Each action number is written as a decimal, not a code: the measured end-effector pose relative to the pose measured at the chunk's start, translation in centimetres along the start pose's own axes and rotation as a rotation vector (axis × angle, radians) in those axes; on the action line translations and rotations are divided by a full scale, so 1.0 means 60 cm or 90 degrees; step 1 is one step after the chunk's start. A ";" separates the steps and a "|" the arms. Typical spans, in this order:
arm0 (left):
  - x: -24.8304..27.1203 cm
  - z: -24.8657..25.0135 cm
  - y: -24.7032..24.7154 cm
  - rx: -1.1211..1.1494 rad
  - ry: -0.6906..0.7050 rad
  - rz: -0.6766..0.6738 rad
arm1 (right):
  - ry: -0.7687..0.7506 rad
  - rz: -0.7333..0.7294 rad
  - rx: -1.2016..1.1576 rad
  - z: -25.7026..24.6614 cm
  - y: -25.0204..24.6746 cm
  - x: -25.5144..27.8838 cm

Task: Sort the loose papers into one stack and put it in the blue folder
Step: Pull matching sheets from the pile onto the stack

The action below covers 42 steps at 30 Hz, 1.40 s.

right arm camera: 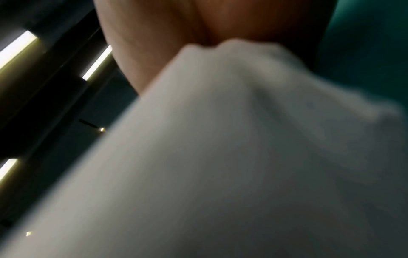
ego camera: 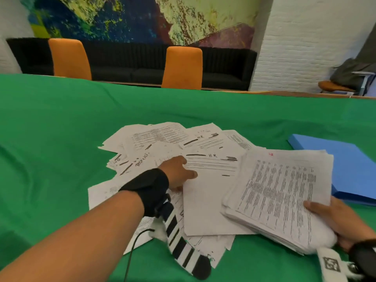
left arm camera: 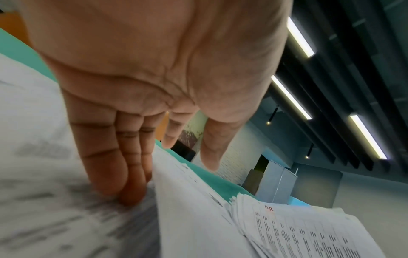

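Gripping stack (ego camera: 278, 198) (right hand (ego camera: 333, 222)), papers (ego camera: 162, 143) loose

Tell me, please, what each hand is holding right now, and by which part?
Right hand grips the paper stack by its near right corner. Left hand holds nothing; its straight fingers press the loose papers.

Loose papers (ego camera: 162, 151) lie scattered on the table (ego camera: 50, 129), centre. The left hand (ego camera: 179, 171) rests on them. To their right, the right hand (ego camera: 333, 218) holds a stack (ego camera: 278, 194), overlapping the papers' right edge. The folder (ego camera: 345, 159) lies flat behind and right of the stack. Two chairs (ego camera: 183, 68) stand beyond the table's far edge, a sofa (ego camera: 130, 64) behind them.
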<state>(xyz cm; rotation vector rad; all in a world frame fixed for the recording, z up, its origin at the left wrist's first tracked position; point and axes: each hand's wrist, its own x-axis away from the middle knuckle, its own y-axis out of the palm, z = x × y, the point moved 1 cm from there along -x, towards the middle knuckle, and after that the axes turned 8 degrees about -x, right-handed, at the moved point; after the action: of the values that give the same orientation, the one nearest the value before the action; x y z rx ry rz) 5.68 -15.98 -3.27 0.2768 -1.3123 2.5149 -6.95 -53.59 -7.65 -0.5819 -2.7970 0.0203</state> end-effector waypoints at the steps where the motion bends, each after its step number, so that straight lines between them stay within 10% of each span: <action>1: -0.011 0.010 0.007 0.005 0.003 0.010 | 0.001 -0.001 -0.009 -0.003 0.000 0.001; 6: -0.024 0.031 0.014 0.051 0.009 0.080 | -0.009 -0.035 -0.055 0.011 -0.014 -0.009; 11: -0.025 -0.036 -0.153 0.180 -0.050 0.246 | -0.004 -0.063 -0.093 0.014 -0.021 -0.020; 15: 0.003 -0.069 -0.246 0.117 -0.132 0.197 | 0.004 -0.045 -0.100 0.018 -0.023 -0.026; 23: 0.009 0.017 -0.048 -0.052 -0.010 0.009 | 0.017 -0.020 -0.063 0.022 -0.023 -0.036; 32: -0.028 0.105 0.022 -0.068 0.042 0.037 | 0.021 -0.010 -0.069 0.023 -0.024 -0.040; 42: 0.026 -0.155 -0.158 0.295 -0.139 0.177 | -0.062 0.010 -0.258 -0.009 -0.065 -0.036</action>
<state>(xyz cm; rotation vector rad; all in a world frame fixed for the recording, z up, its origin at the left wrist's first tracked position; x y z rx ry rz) 7.09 -2.89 -0.80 0.5101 -0.8636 3.0854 -6.40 -58.08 -7.44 -0.7082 -2.9063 -0.5387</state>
